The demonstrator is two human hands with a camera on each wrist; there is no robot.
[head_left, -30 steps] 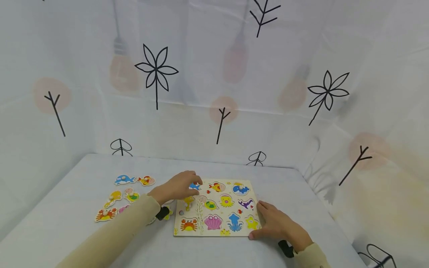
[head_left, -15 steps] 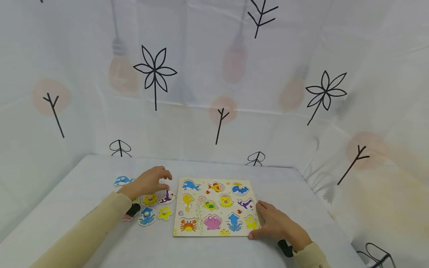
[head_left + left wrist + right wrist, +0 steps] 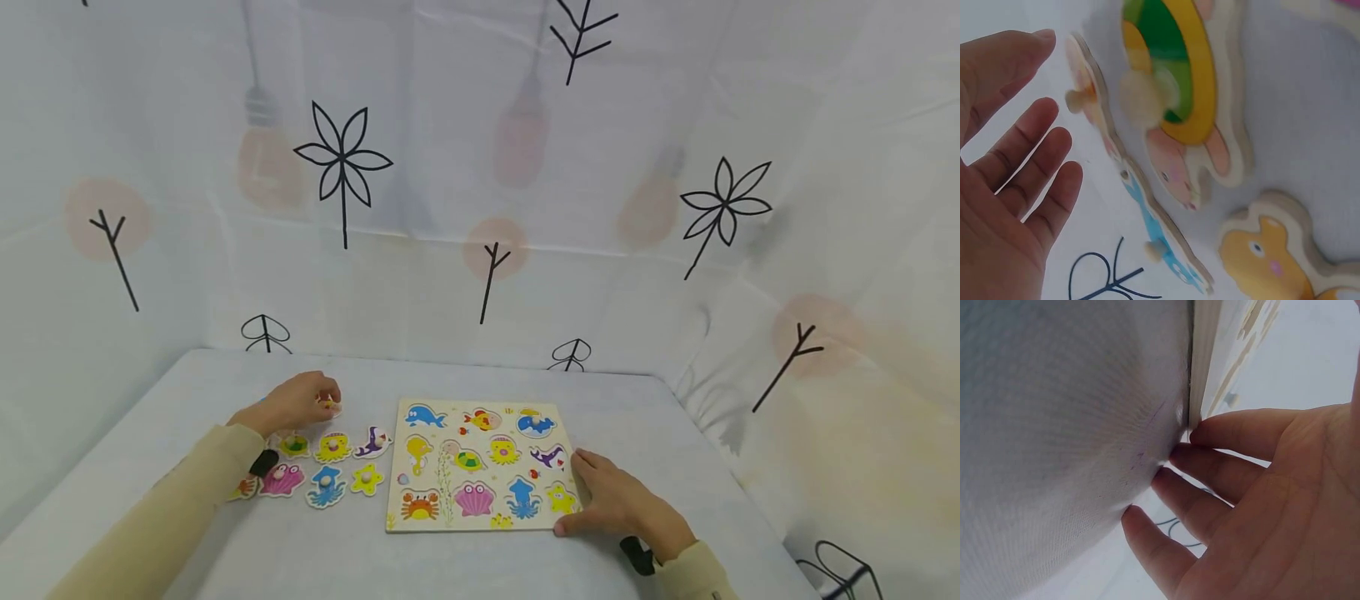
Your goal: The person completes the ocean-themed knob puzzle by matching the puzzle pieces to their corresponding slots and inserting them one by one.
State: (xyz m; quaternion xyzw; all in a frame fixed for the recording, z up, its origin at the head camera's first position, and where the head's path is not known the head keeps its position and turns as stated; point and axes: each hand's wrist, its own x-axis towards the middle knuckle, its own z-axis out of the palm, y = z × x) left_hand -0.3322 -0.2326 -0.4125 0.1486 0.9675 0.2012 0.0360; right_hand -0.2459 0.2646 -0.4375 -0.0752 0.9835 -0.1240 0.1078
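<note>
My left hand (image 3: 296, 400) is over the back row of loose wooden puzzle pieces. In the left wrist view its thumb and fingers stand apart beside the knob of an orange fish piece (image 3: 1094, 115), without visible contact. A blue whale piece (image 3: 1147, 212), a turtle piece (image 3: 1200, 81) and a seahorse piece (image 3: 1260, 250) lie around it, each flat on the cloth. At the right edge of the sea-animal puzzle board (image 3: 457, 402) rests my right hand (image 3: 618, 504). Its fingertips touch the cloth and the board's side (image 3: 1200, 375), fingers spread.
Octopus (image 3: 332, 447), purple-and-white (image 3: 372, 442), shell (image 3: 282, 479), squid (image 3: 327, 487) and starfish (image 3: 367, 478) pieces lie left of the board. A knobbed blue whale piece (image 3: 535, 425) sits in the board's top right recess. A patterned cloth wall (image 3: 420, 300) stands behind the table.
My left hand has moved left, from above the board's top left corner to the fish piece among the loose pieces. The right hand has stayed at the board's edge.
</note>
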